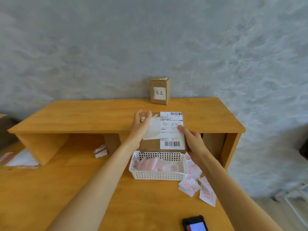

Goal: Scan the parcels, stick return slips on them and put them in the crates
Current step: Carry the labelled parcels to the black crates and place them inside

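Observation:
A brown cardboard parcel point(150, 145) with a white barcode shipping label point(171, 130) is held up above the desk, behind the white basket point(158, 176). My left hand point(140, 125) lies on its left side over a patch of clear tape, fingers curled at the top corner. My right hand point(193, 139) grips the right edge, thumb pressed on the label. Red-and-white return slips point(191, 185) lie loose to the right of the basket, and more fill the basket. A handheld scanner point(195, 224) with a lit screen lies at the desk's near edge.
A small upright carton point(160, 90) with a handwritten note stands on the wooden shelf point(83, 117) against the wall. Folded slips point(100, 151) lie under the shelf, more paper point(21, 160) at far left. No crates are in view.

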Tool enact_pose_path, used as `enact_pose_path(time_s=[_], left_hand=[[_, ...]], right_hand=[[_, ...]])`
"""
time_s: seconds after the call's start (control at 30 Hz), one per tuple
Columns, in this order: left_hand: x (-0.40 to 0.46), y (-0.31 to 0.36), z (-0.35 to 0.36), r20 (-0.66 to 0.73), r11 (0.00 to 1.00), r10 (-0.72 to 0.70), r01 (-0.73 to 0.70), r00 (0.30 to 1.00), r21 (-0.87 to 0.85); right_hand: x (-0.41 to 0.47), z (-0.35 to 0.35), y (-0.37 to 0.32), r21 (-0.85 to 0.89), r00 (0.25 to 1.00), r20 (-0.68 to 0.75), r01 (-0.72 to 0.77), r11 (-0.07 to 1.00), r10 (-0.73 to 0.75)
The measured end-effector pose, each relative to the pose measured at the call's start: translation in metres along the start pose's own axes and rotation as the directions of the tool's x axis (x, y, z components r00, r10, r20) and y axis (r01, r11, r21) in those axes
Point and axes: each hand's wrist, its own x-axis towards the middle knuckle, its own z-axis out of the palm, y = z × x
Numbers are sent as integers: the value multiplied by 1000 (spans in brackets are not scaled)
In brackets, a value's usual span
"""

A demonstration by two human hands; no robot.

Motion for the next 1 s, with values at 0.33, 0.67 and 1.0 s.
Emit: enact_pose_path(time_s=[0.33, 0.67, 1.0], left_hand=[[-32, -83, -32, -29, 997, -61, 59, 998, -47], [-84, -196, -27, -96, 984, -137, 147, 986, 97], [-86, -217, -34, -145, 967, 5, 32, 989, 251]], right_hand=[[-64, -4, 58, -486, 998, -65, -55, 873, 26], [-140, -70, 220, -865, 850, -479, -499, 46, 217], [-151, -50, 227, -883, 876, -464, -470, 14, 135]])
